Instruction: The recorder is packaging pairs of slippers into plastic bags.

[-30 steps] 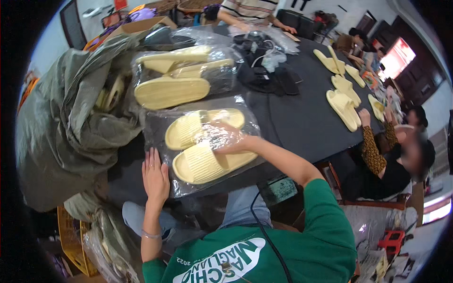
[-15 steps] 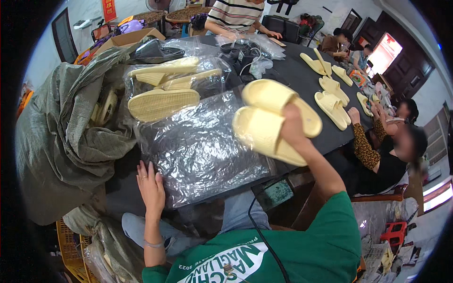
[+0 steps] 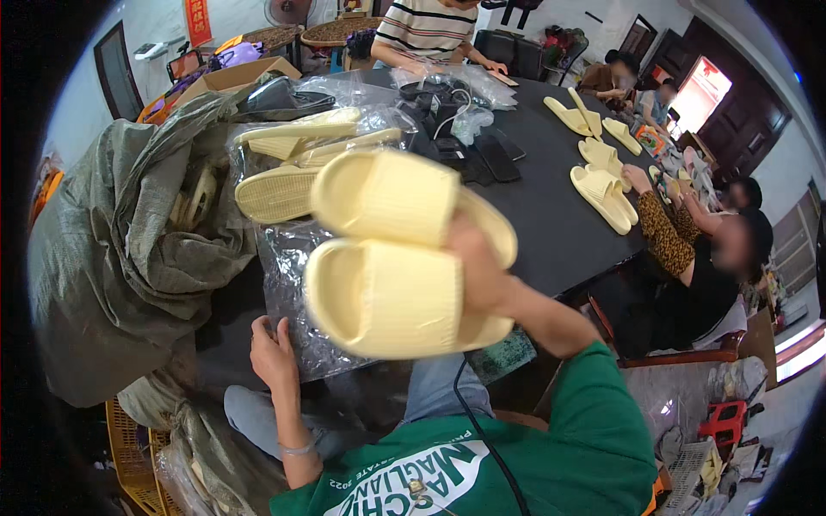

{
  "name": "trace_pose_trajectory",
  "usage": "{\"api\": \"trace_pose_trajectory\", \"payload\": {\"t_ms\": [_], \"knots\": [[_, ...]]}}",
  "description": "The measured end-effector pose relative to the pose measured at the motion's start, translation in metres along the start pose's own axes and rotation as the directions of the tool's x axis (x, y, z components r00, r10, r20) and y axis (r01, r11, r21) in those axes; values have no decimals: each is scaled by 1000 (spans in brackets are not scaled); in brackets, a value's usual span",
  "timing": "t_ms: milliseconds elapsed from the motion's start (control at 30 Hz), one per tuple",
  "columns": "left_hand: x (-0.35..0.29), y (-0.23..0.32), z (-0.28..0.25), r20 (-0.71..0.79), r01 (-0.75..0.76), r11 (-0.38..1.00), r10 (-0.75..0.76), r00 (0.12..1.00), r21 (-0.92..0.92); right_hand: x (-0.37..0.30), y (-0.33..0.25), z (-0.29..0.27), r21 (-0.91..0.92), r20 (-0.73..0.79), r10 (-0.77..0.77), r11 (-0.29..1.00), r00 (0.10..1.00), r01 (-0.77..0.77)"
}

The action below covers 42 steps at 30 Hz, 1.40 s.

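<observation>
My right hand (image 3: 482,267) grips a pair of pale yellow slide slippers (image 3: 383,288) side by side, its fingers hidden under their straps. They are held up over a clear plastic bag (image 3: 288,275) that lies flat on the dark table (image 3: 551,241), and they cover most of it. At the bag's left edge is my left hand (image 3: 275,353), loosely curled, a gap showing between thumb and finger, with nothing visible in it. Beyond the bag, more yellow slippers (image 3: 275,193) lie in clear plastic.
On my left bulges a grey-green woven sack (image 3: 129,249). Cables, a black phone (image 3: 496,158) and crumpled plastic lie farther back. Several yellow slippers (image 3: 602,193) rest along the table's right side, where a person in leopard-print sleeves (image 3: 667,241) sits. Someone in a striped shirt (image 3: 426,30) is opposite.
My right hand has brought the slippers leftward and closer, over the plastic bag. My left hand has gone from flat with fingers spread to loosely curled.
</observation>
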<state>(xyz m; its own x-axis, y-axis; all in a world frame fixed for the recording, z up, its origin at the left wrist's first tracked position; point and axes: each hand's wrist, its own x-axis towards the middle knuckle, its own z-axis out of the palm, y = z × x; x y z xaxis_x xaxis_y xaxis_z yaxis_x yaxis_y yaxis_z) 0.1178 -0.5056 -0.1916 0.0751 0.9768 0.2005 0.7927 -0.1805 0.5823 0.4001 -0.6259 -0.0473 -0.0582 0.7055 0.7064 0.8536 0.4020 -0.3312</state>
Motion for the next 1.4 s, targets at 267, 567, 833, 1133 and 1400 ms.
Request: {"api": "trace_pose_trajectory", "payload": {"t_ms": [267,567,833,1133,1400], "knots": [[6,-18,26,-146,-109,993,102,984,-41,-51,-4,165,56,291,201,972,935,-226],[12,-12,3,43,32,982,-40,998,184,-66,87,133,-175,64,552,826,831,-535],[36,28,-10,-12,-450,880,457,890,149,-67,79,135,-258,37,534,822,845,-508],[70,3,50,249,-536,815,484,839,220,-67,82,135,-204,65,499,854,864,-478],[66,6,49,152,-427,842,399,904,329,-56,105,110,-211,-94,691,690,717,-692]]}}
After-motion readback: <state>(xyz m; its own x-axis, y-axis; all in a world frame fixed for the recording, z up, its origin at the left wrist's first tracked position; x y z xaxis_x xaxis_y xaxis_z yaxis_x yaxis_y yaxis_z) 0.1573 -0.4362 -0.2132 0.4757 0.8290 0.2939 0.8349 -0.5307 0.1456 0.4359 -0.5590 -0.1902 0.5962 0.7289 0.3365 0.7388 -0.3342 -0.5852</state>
